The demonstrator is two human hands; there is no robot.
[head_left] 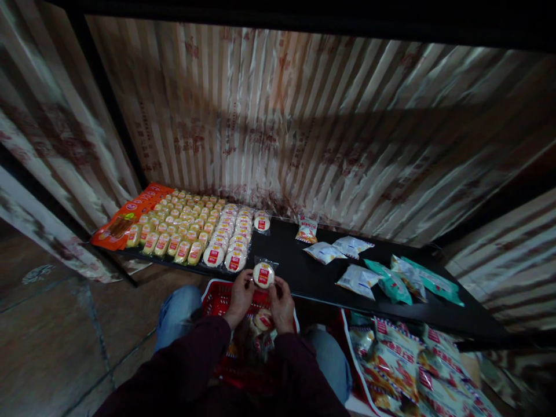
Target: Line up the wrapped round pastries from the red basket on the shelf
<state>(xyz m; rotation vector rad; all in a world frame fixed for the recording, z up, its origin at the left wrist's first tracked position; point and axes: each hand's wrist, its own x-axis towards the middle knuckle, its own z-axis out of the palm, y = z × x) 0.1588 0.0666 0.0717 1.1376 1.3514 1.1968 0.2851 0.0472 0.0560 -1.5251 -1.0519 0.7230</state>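
Observation:
Between my two hands is a round white wrapped pastry [263,275] with a red label, held upright over the front edge of the black shelf [299,272]. My left hand [241,294] pinches its wrapper on the left side, and my right hand [282,304] grips the right side. Just beyond, rows of similar round pastries [235,260] lie on the shelf, with a single one [262,223] at the back. Below my hands, a red basket [212,292] sits between my knees with more wrapped pastries [263,319] in it.
Small yellow wrapped cakes [182,226] and an orange packet [125,217] fill the shelf's left end. White packets [358,280] and teal packets [434,281] lie to the right. Another basket [354,353] holds snack bags. An upper shelf bar [304,20] crosses overhead.

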